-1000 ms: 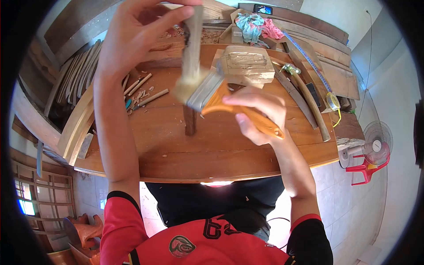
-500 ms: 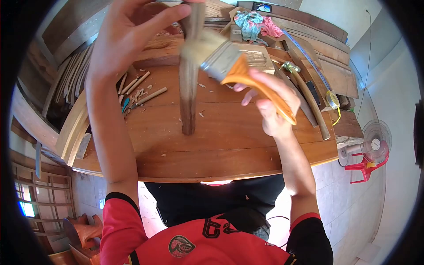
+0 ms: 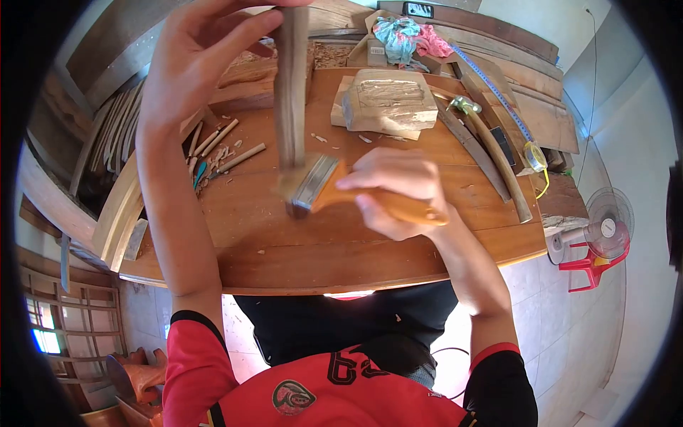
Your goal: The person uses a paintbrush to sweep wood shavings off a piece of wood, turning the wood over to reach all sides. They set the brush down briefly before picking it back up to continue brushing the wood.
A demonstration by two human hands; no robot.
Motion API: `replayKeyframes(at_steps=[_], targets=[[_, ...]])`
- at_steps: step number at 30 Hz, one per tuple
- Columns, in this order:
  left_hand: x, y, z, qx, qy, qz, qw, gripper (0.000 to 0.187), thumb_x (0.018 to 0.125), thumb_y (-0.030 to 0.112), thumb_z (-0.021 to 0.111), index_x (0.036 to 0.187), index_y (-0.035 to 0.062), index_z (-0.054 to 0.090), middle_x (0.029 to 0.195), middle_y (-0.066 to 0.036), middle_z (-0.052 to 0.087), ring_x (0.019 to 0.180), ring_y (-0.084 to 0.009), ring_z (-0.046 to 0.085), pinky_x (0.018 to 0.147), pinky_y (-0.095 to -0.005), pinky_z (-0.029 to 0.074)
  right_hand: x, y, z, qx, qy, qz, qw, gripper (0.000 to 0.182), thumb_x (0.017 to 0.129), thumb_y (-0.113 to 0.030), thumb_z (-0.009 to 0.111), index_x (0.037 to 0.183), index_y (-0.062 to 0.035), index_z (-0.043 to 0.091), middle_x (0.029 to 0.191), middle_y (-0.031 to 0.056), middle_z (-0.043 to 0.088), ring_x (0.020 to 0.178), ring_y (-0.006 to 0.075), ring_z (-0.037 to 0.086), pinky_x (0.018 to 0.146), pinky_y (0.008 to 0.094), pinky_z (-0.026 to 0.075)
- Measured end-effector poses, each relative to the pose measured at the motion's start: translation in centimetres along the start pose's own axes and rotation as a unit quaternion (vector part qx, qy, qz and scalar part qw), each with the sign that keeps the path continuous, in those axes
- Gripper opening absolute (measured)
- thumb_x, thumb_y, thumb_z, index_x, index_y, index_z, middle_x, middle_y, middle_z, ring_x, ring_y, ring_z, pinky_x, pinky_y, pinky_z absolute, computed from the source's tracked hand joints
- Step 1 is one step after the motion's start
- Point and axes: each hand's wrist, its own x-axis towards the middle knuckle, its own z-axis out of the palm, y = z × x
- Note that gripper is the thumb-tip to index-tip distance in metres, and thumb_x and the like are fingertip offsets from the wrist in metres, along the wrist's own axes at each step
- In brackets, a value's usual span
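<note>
Brushing the wooden strip (image 3: pixel 290 92) well probably needs light, even strokes along its length. It is over the wooden table (image 3: pixel 341 252), its long axis running down the view, lower end toward the near edge. The left hand (image 3: pixel 186 67) holds its upper end; the right hand (image 3: pixel 404 186) grips the flat paintbrush (image 3: pixel 317 183).

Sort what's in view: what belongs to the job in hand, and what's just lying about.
In the job, it seems:
wooden strip, gripped by the left hand
broad brush, held in the right hand

Apparently just lying about:
wooden block
hammer
tape measure
blue cloth
pink cloth
</note>
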Motion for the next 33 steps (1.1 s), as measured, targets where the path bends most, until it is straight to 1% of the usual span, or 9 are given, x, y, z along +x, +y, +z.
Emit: replayKeyframes(at_steps=[5, 11, 14, 17, 20, 23, 25, 29, 33], targets=[[-0.3, 0.1, -0.7, 0.031, 0.007, -0.024, 0.999, 0.022, 0.102, 0.010, 0.059, 0.121, 0.0041, 0.070, 0.124, -0.008, 0.072, 0.104, -0.0121, 0.066, 0.084, -0.0288, 0.056, -0.9, -0.6, 1.6, -0.033, -0.168, 0.060, 0.983, 0.007, 0.076, -0.004, 0.074, 0.080, -0.0093, 0.073, 0.072, 0.0038, 0.070, 0.062, 0.0237, 0.068, 0.053, 0.0319, 0.053], [-0.2, 0.7, -0.1, 0.030, 0.027, -0.041, 0.998, 0.019, 0.099, 0.012, 0.065, 0.115, 0.0034, 0.073, 0.118, -0.005, 0.073, 0.097, -0.0081, 0.065, 0.080, -0.0264, 0.053, -0.3, -0.3, 0.5, -0.018, 0.032, 0.032, 0.999, 0.008, 0.083, -0.006, 0.074, 0.090, -0.0038, 0.076, 0.073, 0.0090, 0.072, 0.061, 0.0211, 0.069, 0.054, 0.0314, 0.052], [0.3, 2.5, 1.4, 0.018, 0.077, -0.073, 0.994, 0.020, 0.092, 0.012, 0.076, 0.107, -0.0011, 0.073, 0.097, -0.010, 0.074, 0.081, -0.0149, 0.071, 0.071, -0.0279, 0.060, -0.2, -1.2, -0.5, -0.065, 0.117, 0.030, 0.991, 0.028, 0.087, -0.014, 0.081, 0.107, 0.0035, 0.074, 0.097, 0.0156, 0.076, 0.079, 0.0274, 0.074, 0.070, 0.0335, 0.059], [0.4, 2.6, 1.5, 0.014, 0.058, -0.145, 0.988, 0.020, 0.092, 0.012, 0.077, 0.105, -0.0023, 0.071, 0.092, -0.008, 0.073, 0.078, -0.0127, 0.070, 0.067, -0.0267, 0.059, 0.2, -1.0, -0.1, -0.073, 0.164, -0.003, 0.984, 0.037, 0.086, -0.018, 0.082, 0.114, 0.0042, 0.071, 0.108, 0.0167, 0.075, 0.090, 0.0288, 0.074, 0.079, 0.0345, 0.059], [0.2, 3.5, 1.6, -0.021, 0.039, -0.066, 0.997, 0.019, 0.093, 0.011, 0.076, 0.104, -0.0026, 0.071, 0.091, -0.007, 0.073, 0.077, -0.0122, 0.069, 0.066, -0.0268, 0.058, 0.1, -1.1, 0.1, -0.068, 0.116, 0.030, 0.990, 0.037, 0.086, -0.015, 0.081, 0.117, 0.0036, 0.070, 0.111, 0.0168, 0.075, 0.092, 0.0286, 0.073, 0.081, 0.0338, 0.057], [0.7, 1.2, 1.4, 0.025, 0.065, 0.013, 0.997, 0.019, 0.093, 0.012, 0.077, 0.103, -0.0029, 0.071, 0.090, -0.008, 0.073, 0.078, -0.0126, 0.069, 0.066, -0.0268, 0.057, -0.3, -0.5, 0.5, -0.055, 0.044, 0.023, 0.997, 0.028, 0.079, -0.006, 0.078, 0.105, 0.0019, 0.072, 0.092, 0.0156, 0.074, 0.071, 0.0252, 0.071, 0.063, 0.0324, 0.055], [0.2, 2.4, 1.4, 0.008, 0.081, -0.078, 0.994, 0.019, 0.093, 0.012, 0.077, 0.103, -0.0029, 0.070, 0.091, -0.008, 0.073, 0.079, -0.0131, 0.070, 0.068, -0.0270, 0.058, -0.2, -0.4, 1.3, -0.022, 0.021, 0.030, 0.999, 0.016, 0.074, -0.004, 0.074, 0.090, -0.0023, 0.072, 0.075, 0.0114, 0.070, 0.058, 0.0232, 0.066, 0.052, 0.0328, 0.052], [0.6, 3.5, 0.9, 0.050, 0.075, -0.119, 0.989, 0.019, 0.092, 0.012, 0.077, 0.102, -0.0028, 0.070, 0.091, -0.009, 0.073, 0.080, -0.0140, 0.070, 0.073, -0.0279, 0.059, -1.2, -0.1, 1.8, 0.004, -0.152, 0.084, 0.985, 0.012, 0.078, -0.004, 0.072, 0.090, -0.0044, 0.074, 0.070, 0.0068, 0.069, 0.058, 0.0211, 0.066, 0.054, 0.0324, 0.051], [0.1, 2.9, 1.6, 0.037, 0.093, -0.078, 0.992, 0.019, 0.093, 0.013, 0.077, 0.102, -0.0025, 0.070, 0.091, -0.009, 0.073, 0.080, -0.0137, 0.070, 0.071, -0.0279, 0.059, -0.7, -0.5, 1.2, 0.020, -0.077, 0.110, 0.991, 0.010, 0.082, -0.004, 0.070, 0.090, -0.0023, 0.074, 0.075, 0.0090, 0.071, 0.061, 0.0196, 0.068, 0.056, 0.0316, 0.053]])
